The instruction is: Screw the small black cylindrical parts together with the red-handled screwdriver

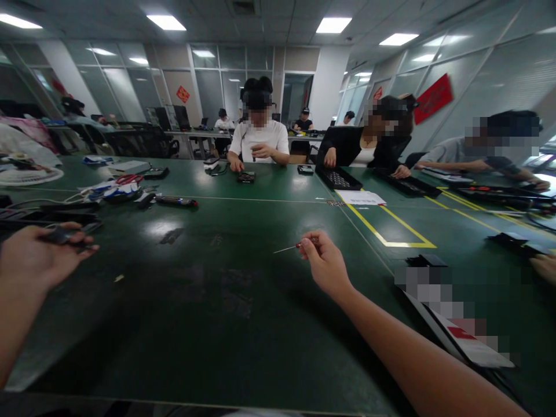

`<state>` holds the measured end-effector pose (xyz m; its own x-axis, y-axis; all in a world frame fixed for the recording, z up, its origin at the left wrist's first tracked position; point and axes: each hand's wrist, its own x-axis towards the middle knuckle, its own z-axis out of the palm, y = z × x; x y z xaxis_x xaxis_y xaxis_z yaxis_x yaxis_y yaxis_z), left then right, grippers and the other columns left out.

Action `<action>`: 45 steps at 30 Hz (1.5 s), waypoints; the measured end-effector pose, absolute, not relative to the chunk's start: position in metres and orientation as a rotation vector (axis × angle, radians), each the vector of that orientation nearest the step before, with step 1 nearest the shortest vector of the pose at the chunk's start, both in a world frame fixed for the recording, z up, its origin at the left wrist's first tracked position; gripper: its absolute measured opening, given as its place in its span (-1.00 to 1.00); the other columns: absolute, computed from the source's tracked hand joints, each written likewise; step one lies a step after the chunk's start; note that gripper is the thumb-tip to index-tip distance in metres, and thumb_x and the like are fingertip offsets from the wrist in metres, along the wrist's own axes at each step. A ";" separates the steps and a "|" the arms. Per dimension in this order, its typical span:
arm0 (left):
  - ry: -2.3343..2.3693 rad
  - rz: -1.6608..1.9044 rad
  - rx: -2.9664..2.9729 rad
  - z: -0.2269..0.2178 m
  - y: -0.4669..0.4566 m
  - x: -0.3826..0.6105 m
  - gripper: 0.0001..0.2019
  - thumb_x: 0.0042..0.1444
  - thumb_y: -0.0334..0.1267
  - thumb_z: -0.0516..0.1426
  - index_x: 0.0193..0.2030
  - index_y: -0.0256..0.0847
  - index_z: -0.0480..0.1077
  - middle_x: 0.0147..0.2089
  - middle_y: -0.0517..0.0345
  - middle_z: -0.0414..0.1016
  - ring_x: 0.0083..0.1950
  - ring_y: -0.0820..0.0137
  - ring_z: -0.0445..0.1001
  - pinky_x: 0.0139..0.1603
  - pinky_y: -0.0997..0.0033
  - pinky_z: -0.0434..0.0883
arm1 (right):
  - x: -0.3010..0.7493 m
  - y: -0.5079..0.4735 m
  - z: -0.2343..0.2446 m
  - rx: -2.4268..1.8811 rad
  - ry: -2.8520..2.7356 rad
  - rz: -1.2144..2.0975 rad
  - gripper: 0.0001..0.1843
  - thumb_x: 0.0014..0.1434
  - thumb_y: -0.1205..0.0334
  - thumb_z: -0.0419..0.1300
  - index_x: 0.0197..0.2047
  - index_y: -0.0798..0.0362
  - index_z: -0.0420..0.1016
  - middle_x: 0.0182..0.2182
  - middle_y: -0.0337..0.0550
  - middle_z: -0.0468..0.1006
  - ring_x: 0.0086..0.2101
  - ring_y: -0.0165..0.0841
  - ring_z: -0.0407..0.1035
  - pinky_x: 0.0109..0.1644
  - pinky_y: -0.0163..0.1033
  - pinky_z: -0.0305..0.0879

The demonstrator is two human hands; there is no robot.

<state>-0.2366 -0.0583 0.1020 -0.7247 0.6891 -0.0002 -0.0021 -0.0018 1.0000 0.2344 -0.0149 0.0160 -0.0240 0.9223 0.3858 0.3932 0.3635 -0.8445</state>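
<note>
Between the thumb and fingers of my right hand is a thin screwdriver, its slender metal shaft pointing left and a bit of red showing at the grip. That hand is over the middle of the green table. At the far left, my left hand is turned palm up, fingers curled around a small dark object. Its kind is unclear, as it is blurred and partly covered by the fingers. The two hands are well apart.
Beyond my left hand lie a black tray, red-handled scissors and an electric screwdriver. To the right are a white panel and yellow tape. Several people sit across the table, working over small devices and black trays.
</note>
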 end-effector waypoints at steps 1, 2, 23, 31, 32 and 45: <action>1.653 1.779 0.713 0.101 -0.050 -0.229 -0.71 0.20 -0.47 -0.25 -0.38 -0.35 0.24 -0.58 0.22 0.17 -0.42 0.50 0.23 -0.19 0.35 0.38 | 0.235 -0.014 0.015 -1.205 -1.605 0.655 -0.72 0.34 -0.03 0.09 -0.16 0.00 0.43 -0.40 -0.19 0.56 -0.41 -0.31 0.45 -0.28 -0.17 0.37; 1.555 1.742 0.722 0.100 -0.042 -0.218 -0.73 0.18 -0.46 -0.23 -0.36 -0.35 0.26 -0.57 0.20 0.21 -0.39 0.47 0.26 -0.18 0.35 0.38 | 0.236 -0.014 0.015 -1.209 -1.599 0.656 -0.71 0.34 -0.05 0.09 -0.17 0.00 0.43 -0.42 -0.19 0.55 -0.42 -0.32 0.44 -0.29 -0.18 0.36; 1.211 0.984 1.840 0.012 0.006 0.025 -0.82 0.21 -0.18 -0.02 -0.31 -0.19 0.33 -0.35 0.18 0.34 -0.28 0.33 0.31 -0.20 0.31 0.23 | 0.230 -0.021 0.022 -1.151 -1.533 0.695 -0.73 0.31 -0.04 0.15 -0.16 0.00 0.44 -0.47 -0.25 0.50 -0.44 -0.35 0.41 -0.32 -0.22 0.34; 1.281 0.797 2.102 -0.001 -0.004 0.020 -0.87 0.19 -0.24 0.18 -0.14 -0.16 0.38 -0.15 0.13 0.49 -0.14 0.27 0.43 -0.10 0.27 0.30 | 0.229 -0.028 0.029 -1.111 -1.534 0.599 -0.69 0.33 -0.04 0.13 -0.17 0.02 0.53 -0.43 -0.18 0.57 -0.41 -0.33 0.45 -0.29 -0.19 0.37; 1.269 0.792 2.119 -0.001 -0.004 0.019 -0.87 0.19 -0.23 0.20 -0.15 -0.16 0.38 -0.15 0.13 0.49 -0.13 0.27 0.43 -0.10 0.27 0.30 | 0.228 -0.029 0.029 -1.099 -1.551 0.617 -0.70 0.32 -0.03 0.14 -0.17 0.02 0.53 -0.42 -0.18 0.58 -0.41 -0.33 0.46 -0.29 -0.19 0.38; 1.208 0.829 2.161 0.000 -0.002 0.016 -0.83 0.19 -0.20 0.22 -0.10 -0.14 0.44 -0.10 0.12 0.53 -0.05 0.24 0.46 0.01 0.22 0.34 | 0.228 -0.029 0.023 -1.095 -1.616 0.654 -0.72 0.29 0.00 0.18 -0.10 0.01 0.51 -0.35 -0.14 0.64 -0.35 -0.30 0.54 -0.21 -0.14 0.47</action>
<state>0.0156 -0.0022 -0.0001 0.4135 0.8741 0.2550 0.5525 -0.4635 0.6928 0.2279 -0.0289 0.0232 -0.0527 0.8938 0.4453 0.3326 0.4361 -0.8361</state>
